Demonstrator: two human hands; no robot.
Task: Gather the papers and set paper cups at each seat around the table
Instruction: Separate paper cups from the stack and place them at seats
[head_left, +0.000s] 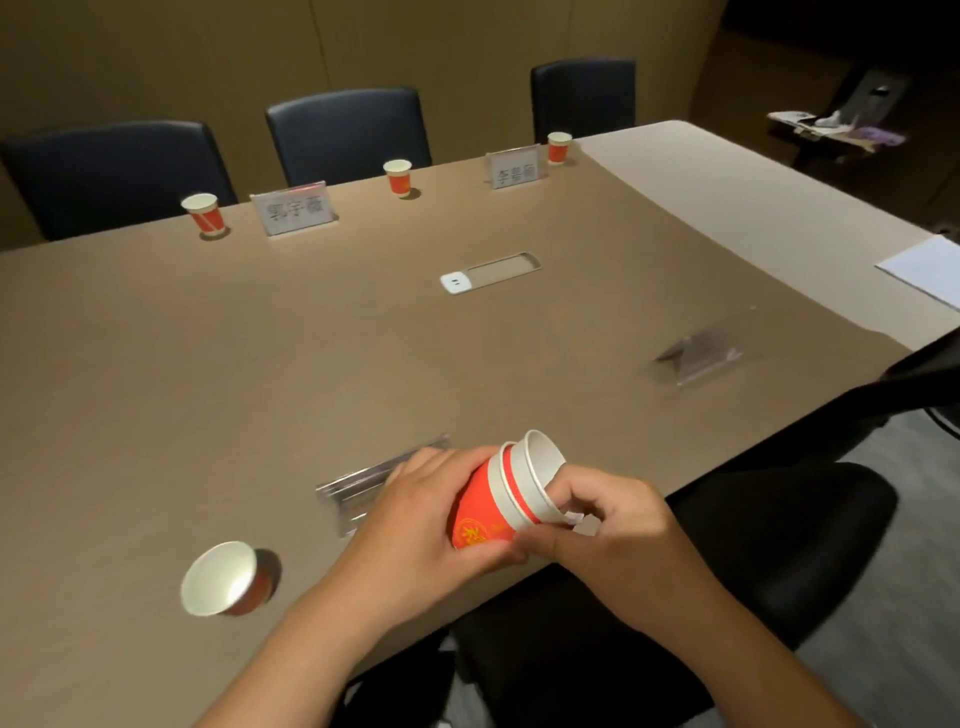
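Note:
A short stack of nested red-and-white paper cups (506, 493) lies tilted between my hands, above the near edge of the brown table (311, 338). My left hand (415, 519) wraps the red base of the stack. My right hand (608, 514) pinches the rim of the innermost cup. One single cup (223, 578) stands on the table at the near left. Three more cups (205, 214) (398, 177) (559, 147) stand along the far edge, one before each chair. A sheet of white paper (924, 267) lies at the right edge.
Two printed name stands (293, 213) (514, 169) face the far seats, and two clear stands (363, 486) (696, 356) sit on the near side. A power socket panel (488, 273) is set in the table's middle. Dark chairs (348, 130) line the far side; a black chair (769, 545) is below my hands.

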